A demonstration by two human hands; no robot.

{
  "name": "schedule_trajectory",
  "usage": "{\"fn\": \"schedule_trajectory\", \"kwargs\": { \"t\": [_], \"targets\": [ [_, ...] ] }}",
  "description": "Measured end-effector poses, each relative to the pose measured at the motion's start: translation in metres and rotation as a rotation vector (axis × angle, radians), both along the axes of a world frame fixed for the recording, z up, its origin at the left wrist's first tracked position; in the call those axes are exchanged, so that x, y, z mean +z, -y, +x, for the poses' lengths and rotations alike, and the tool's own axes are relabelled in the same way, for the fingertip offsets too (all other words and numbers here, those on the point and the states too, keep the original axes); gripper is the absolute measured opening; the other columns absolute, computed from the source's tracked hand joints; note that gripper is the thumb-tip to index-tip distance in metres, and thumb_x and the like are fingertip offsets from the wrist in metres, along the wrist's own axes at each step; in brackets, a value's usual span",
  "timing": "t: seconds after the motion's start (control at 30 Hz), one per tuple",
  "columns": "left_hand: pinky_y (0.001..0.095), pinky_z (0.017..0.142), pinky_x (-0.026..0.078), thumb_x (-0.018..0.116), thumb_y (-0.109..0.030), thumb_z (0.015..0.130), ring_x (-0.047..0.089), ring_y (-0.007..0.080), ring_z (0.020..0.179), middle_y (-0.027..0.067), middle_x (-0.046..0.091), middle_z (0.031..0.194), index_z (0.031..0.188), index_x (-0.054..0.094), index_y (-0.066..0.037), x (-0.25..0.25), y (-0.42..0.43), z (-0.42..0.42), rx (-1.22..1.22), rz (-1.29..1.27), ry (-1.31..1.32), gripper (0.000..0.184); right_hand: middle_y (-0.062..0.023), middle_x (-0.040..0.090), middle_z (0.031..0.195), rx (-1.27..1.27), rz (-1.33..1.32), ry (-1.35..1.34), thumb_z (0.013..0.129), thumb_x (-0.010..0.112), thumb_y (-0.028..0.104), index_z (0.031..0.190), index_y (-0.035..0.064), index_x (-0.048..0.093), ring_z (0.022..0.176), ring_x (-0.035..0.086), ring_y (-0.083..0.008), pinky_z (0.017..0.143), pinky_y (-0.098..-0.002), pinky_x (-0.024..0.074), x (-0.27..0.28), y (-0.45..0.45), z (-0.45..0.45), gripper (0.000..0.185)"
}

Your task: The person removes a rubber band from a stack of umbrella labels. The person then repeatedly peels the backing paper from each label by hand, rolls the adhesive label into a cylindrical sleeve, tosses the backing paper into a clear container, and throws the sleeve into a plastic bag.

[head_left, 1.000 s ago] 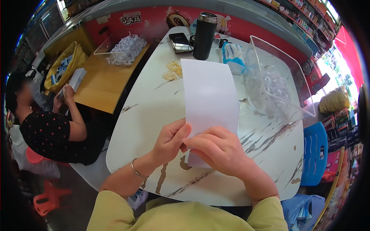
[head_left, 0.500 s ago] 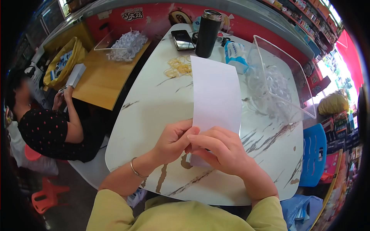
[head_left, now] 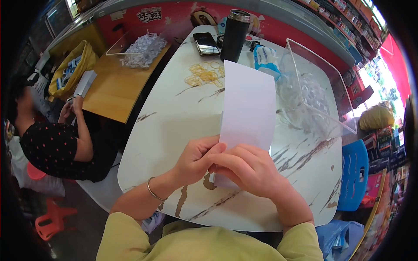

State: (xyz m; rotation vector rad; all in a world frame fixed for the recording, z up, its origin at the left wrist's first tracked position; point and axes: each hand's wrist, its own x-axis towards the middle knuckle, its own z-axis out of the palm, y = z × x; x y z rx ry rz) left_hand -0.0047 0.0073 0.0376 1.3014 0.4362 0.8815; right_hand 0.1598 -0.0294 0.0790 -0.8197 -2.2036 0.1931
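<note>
A long white sheet of paper [head_left: 248, 104], slightly curved, stands tilted over the white table, its lower end behind and below my hands. My left hand [head_left: 198, 157] is closed on its left edge, thumb on top. My right hand [head_left: 250, 167] lies across the lower part of the paper, its fingers pinched together against my left thumb. What exactly sits between the fingertips is hidden. A thin second edge shows at the paper's left side, so there may be more than one layer.
Yellow rubber bands [head_left: 204, 74], a phone [head_left: 206, 44], a black tumbler [head_left: 235, 37] and a blue-white packet [head_left: 266, 61] are at the table's far side. A clear bin [head_left: 322, 100] of translucent strips stands right. Another person [head_left: 56, 145] works at a wooden table [head_left: 113, 95] on the left.
The top of the paper has tilted slightly to the right. My right fingers have drawn closer together at my left thumb; my left hand keeps its hold.
</note>
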Motion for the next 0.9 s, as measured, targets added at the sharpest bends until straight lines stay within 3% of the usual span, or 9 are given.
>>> {"fn": "schedule_trajectory", "kwargs": {
  "t": [0.1, 0.2, 0.5, 0.6, 0.9],
  "targets": [
    [0.0174, 0.043, 0.035, 0.042, -0.018, 0.096, 0.045, 0.0020, 0.052, -0.0012, 0.053, 0.063, 0.087, 0.057, 0.000, 0.0005, 0.0007, 0.0014, -0.004, -0.008, 0.001, 0.025, -0.0005, 0.058, 0.075, 0.002, -0.080, -0.044, 0.069, 0.062, 0.005, 0.099, 0.0099, 0.058, 0.066, 0.057, -0.0187, 0.056, -0.0291, 0.0448, -0.0003, 0.0009, 0.0005, 0.030],
    [0.0173, 0.043, 0.035, 0.042, -0.019, 0.096, 0.045, 0.0021, 0.051, -0.0010, 0.053, 0.062, 0.084, 0.056, -0.001, -0.0002, 0.0015, 0.0023, 0.011, -0.039, 0.003, 0.026, -0.0033, 0.060, 0.074, 0.025, -0.041, -0.038, 0.065, 0.073, 0.003, 0.098, 0.0070, 0.059, 0.061, 0.057, -0.0198, 0.054, -0.0288, 0.0448, 0.0019, -0.0012, 0.0023, 0.036],
    [0.0175, 0.043, 0.035, 0.042, -0.021, 0.096, 0.045, 0.0024, 0.051, -0.0002, 0.052, 0.061, 0.080, 0.054, -0.002, -0.0003, 0.0003, 0.0005, -0.001, -0.029, 0.013, 0.027, -0.0026, 0.059, 0.073, 0.014, 0.032, -0.019, 0.066, 0.074, 0.005, 0.098, 0.0072, 0.058, 0.061, 0.057, -0.0192, 0.053, -0.0284, 0.0450, 0.0002, -0.0017, 0.0001, 0.036],
    [0.0174, 0.043, 0.035, 0.042, -0.022, 0.096, 0.045, 0.0025, 0.051, -0.0001, 0.053, 0.062, 0.079, 0.054, -0.002, -0.0009, 0.0008, 0.0014, -0.007, -0.027, 0.015, 0.028, -0.0008, 0.058, 0.075, -0.002, -0.038, -0.005, 0.071, 0.063, 0.005, 0.099, 0.0094, 0.057, 0.066, 0.057, -0.0179, 0.058, -0.0289, 0.0460, -0.0006, 0.0008, 0.0001, 0.030],
    [0.0170, 0.043, 0.034, 0.041, -0.018, 0.096, 0.044, 0.0025, 0.048, -0.0004, 0.052, 0.061, 0.078, 0.054, -0.002, 0.0055, -0.0002, 0.0015, -0.022, -0.089, -0.005, 0.027, -0.0013, 0.058, 0.077, 0.074, -0.155, -0.164, 0.070, 0.065, 0.002, 0.104, 0.0112, 0.056, 0.069, 0.058, -0.0202, 0.060, -0.0298, 0.0461, -0.0019, -0.0023, 0.0037, 0.036]
  ]
}}
